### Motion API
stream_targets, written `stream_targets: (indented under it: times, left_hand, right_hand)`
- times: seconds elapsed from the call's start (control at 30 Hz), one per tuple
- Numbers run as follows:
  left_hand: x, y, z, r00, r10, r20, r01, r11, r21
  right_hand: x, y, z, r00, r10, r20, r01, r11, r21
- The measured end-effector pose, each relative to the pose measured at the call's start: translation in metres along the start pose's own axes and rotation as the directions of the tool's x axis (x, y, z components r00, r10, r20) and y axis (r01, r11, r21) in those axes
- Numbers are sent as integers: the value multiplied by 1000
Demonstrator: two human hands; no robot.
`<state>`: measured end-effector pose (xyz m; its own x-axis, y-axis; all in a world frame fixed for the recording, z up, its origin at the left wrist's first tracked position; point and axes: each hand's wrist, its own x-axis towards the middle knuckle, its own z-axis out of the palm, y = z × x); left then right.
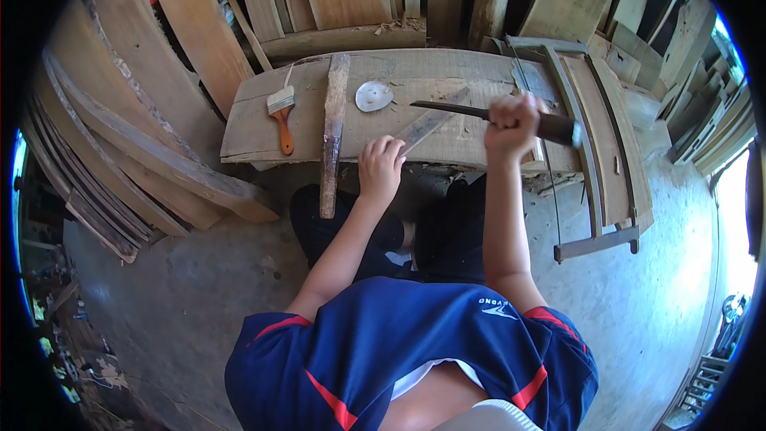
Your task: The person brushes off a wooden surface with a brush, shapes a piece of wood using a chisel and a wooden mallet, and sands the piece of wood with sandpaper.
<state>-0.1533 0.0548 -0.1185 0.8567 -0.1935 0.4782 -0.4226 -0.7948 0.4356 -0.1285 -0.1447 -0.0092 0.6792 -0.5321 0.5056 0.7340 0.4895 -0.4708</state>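
My right hand (512, 126) grips the thick dark handle of a long-bladed tool (451, 108), held with its narrow blade pointing left above a wooden bench slab (263, 132). My left hand (379, 169) has its curled fingers on a thin wooden strip (428, 125) that lies slanting at the slab's near edge. Left of it are a rough wooden stick (331, 144), overhanging the near edge, and a paintbrush (283, 128) with an orange handle. A pale round disc (373, 96) lies behind the strip.
A wooden frame saw (574, 100) rests at the slab's right end, beside boards (618, 175). Planks (183, 40) lean behind the slab and stack along the left. My legs (451, 231) are below the slab's edge, over a concrete floor (183, 311).
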Motion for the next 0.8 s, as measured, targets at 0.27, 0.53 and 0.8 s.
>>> stream_targets:
  times: [0.27, 0.53, 0.8]
  left_hand:
    - [33, -31, 7, 991, -1, -135, 5, 1000, 29]
    - [38, -45, 29, 996, -94, -13, 92, 991, -100]
    - [39, -31, 26, 998, 60, 11, -60, 998, -10]
  right_hand:
    - [17, -48, 11, 971, -203, 122, 217, 970, -110]
    - [10, -38, 12, 988, -149, 43, 154, 978, -144]
    - [19, -32, 20, 994, -68, -85, 42, 961, -275]
